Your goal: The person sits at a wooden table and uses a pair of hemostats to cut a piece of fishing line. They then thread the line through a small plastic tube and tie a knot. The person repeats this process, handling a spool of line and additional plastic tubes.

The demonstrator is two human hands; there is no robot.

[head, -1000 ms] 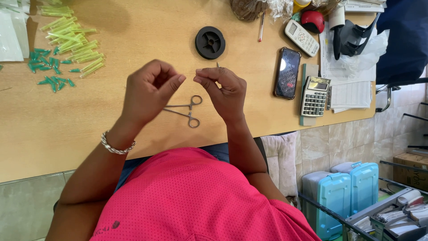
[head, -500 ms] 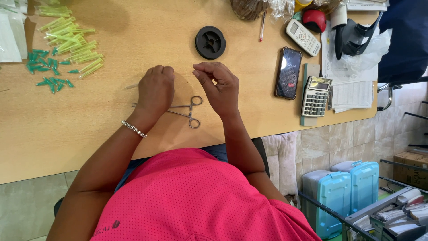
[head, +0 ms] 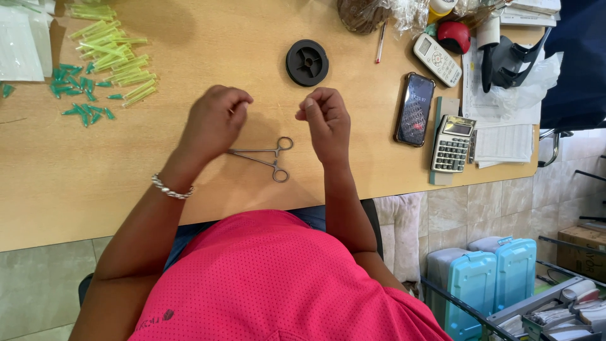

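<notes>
Left hand (head: 216,121) above desk (head: 76,183), mid-width, near front edge; fingers curled, grip narrow, thumb against fingertips; whether anything pinched between them cannot tell. Right hand (head: 323,119) just beside, fist-like, grip likewise narrow, contents not discernible. Hands apart, small gap between. Metal forceps (head: 264,156) flat on desk between and below both hands, ring handles toward right hand, tip under left hand. Black spool (head: 307,62) beyond hands, toward far edge. Green tube pieces (head: 107,53) near far left corner. Phone (head: 415,108) and calculator (head: 452,144) at right end.
</notes>
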